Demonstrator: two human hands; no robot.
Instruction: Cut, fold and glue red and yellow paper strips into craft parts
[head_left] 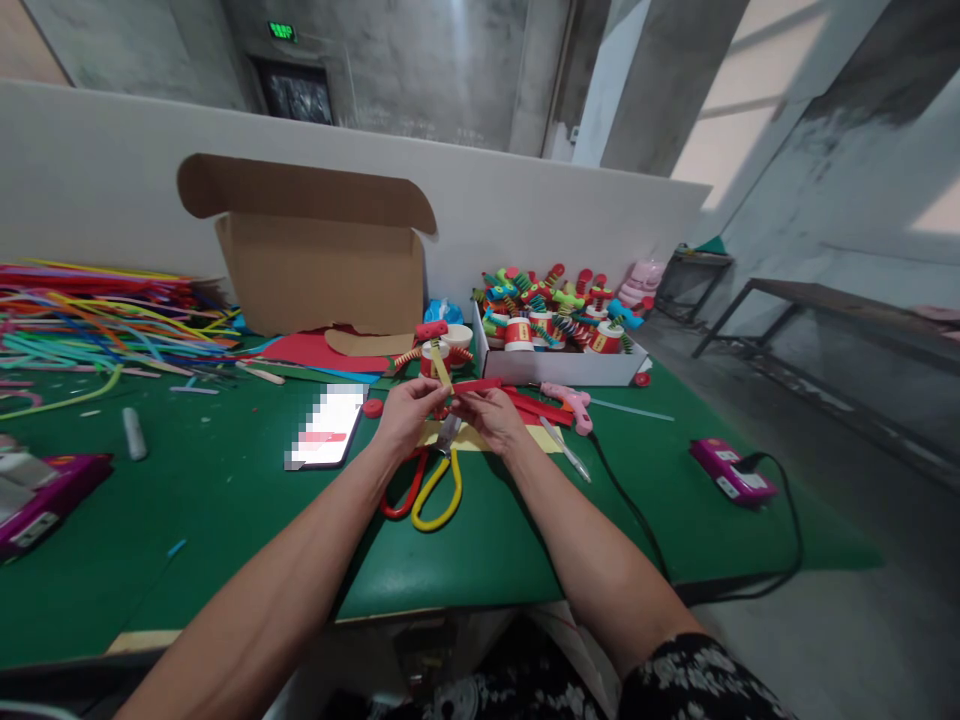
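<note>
My left hand (pixel 411 412) is closed, its fingertips pinching a narrow yellow strip (pixel 440 367). Beside it, my right hand (pixel 491 415) grips a red strip (pixel 480 385) that points to the right. The fingertips of both hands almost meet, and small details between them are hidden. Just under the hands lie scissors (pixel 456 488) with one red and one yellow handle, their blades over a yellow sheet (pixel 471 437). Right behind my hands stands a red paper-cup figure (pixel 430 358) with folded-paper arms. More red strips (pixel 541 408) lie to the right of my right hand.
A white box (pixel 564 368) of finished-looking cup figures stands behind. Nearby are a pink glue gun (pixel 571 402) with a black cord, a pen (pixel 568 452) and a phone (pixel 330 425). Left are colourful pipe cleaners (pixel 112 320) and a cardboard box (pixel 322 270). A purple power strip (pixel 731 470) sits right.
</note>
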